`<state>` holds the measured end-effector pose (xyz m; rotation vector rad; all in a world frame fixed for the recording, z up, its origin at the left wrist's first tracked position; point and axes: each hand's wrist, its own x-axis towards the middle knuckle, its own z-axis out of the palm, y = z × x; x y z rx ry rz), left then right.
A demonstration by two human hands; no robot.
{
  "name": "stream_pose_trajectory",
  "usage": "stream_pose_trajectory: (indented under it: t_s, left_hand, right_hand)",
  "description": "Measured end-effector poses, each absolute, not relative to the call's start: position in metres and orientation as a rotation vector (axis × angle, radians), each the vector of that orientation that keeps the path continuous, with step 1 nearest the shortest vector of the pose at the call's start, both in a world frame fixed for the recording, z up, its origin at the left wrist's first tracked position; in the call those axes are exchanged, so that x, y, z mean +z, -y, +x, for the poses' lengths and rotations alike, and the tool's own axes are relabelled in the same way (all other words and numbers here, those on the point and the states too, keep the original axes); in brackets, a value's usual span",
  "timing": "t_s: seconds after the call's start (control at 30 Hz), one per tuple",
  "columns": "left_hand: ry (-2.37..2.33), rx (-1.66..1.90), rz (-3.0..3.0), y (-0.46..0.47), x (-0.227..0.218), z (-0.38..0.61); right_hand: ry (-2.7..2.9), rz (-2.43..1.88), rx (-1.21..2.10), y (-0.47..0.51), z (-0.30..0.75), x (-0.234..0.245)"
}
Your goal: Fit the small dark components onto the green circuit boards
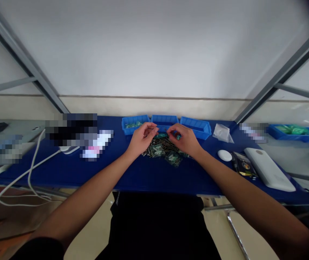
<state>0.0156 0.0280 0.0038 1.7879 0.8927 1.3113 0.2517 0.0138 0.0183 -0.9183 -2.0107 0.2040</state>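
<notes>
Over a pile of long, thin metal pieces that look like screws (167,144), my left hand (142,139) curls with thumb and fingertips close together. Whatever sits in that pinch is too small to make out. My right hand (184,140) faces it from the other side, its thumb and forefinger drawn together above the pile. A tiny dark thing seems to be at its fingertips, but its kind cannot be told. Small clear plastic bags (173,158) with pale pieces inside lie at the pile's front. Green pieces (160,135) show between my hands.
Behind the pile stand three blue bins; the left bin (124,130) holds small greenish bags. A crumpled clear bag (223,133), a round white case (224,155), a dark packet (243,164) and a white power bank (269,169) lie right. White cables (32,168) run along the left.
</notes>
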Motion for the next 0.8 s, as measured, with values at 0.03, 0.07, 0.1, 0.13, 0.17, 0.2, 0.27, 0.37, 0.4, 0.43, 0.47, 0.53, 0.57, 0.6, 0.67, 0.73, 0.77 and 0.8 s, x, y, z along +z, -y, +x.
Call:
stream_pose_trajectory:
  t_s: [0.03, 0.07, 0.1, 0.13, 0.17, 0.2, 0.27, 0.37, 0.4, 0.43, 0.47, 0.53, 0.57, 0.6, 0.67, 0.73, 0.77, 0.8]
  left_hand:
    - [-0.930, 1.305, 1.821, -0.029, 0.004, 0.014]
    - [-0.977, 1.292, 1.875, -0.029, 0.004, 0.013]
    - [-1.028, 1.271, 1.945, -0.030, 0.003, 0.011]
    - [-1.074, 1.235, 2.029, -0.031, 0.002, 0.010]
    - [-1.113, 1.190, 2.118, -0.031, 0.001, 0.009]
    - [-1.140, 1.134, 2.208, -0.032, -0.001, 0.009]
    - [-1.160, 1.020, 2.351, -0.033, -0.005, 0.008]
    - [-1.135, 0.894, 2.446, -0.032, -0.009, 0.007]
    - [-1.124, 0.872, 2.455, -0.032, -0.009, 0.007]
    - [-1.116, 0.864, 2.459, -0.032, -0.009, 0.007]
    - [-1.112, 0.861, 2.460, -0.032, -0.009, 0.007]
    - [-1.111, 0.864, 2.458, -0.032, -0.008, 0.006]
    - [-1.116, 0.866, 2.455, -0.033, -0.008, 0.006]
    - [-1.120, 0.868, 2.451, -0.033, -0.007, 0.006]
    - [-1.129, 0.881, 2.437, -0.034, -0.007, 0.006]
    - [-1.128, 0.910, 2.414, -0.035, -0.008, 0.006]
    - [-1.125, 0.927, 2.398, -0.035, -0.008, 0.007]
    - [-1.122, 0.945, 2.380, -0.036, -0.009, 0.007]
  right_hand:
    - [1.970, -0.925, 0.171, -0.016, 0.256, 0.021]
    - [1.930, -0.935, 0.137, -0.018, 0.261, 0.024]
    - [1.884, -0.954, 0.100, -0.020, 0.266, 0.026]
    - [1.823, -0.977, 0.054, -0.023, 0.272, 0.028]
    - [1.779, -1.011, 0.015, -0.025, 0.278, 0.030]
    - [1.733, -1.045, -0.033, -0.028, 0.284, 0.031]
    - [1.692, -1.118, -0.101, -0.033, 0.296, 0.033]
    - [1.687, -1.160, -0.177, -0.039, 0.312, 0.034]
    - [1.677, -1.162, -0.192, -0.040, 0.316, 0.035]
    - [1.669, -1.165, -0.203, -0.041, 0.320, 0.036]
    - [1.660, -1.168, -0.213, -0.042, 0.322, 0.036]
    - [1.655, -1.176, -0.226, -0.041, 0.324, 0.038]
    - [1.658, -1.180, -0.230, -0.041, 0.324, 0.038]
    - [1.668, -1.187, -0.231, -0.041, 0.324, 0.038]
    - [1.705, -1.217, -0.230, -0.041, 0.324, 0.035]
    - [1.770, -1.277, -0.236, -0.044, 0.324, 0.030]
    - [1.811, -1.317, -0.237, -0.045, 0.324, 0.027]
    - [1.851, -1.356, -0.233, -0.046, 0.324, 0.024]
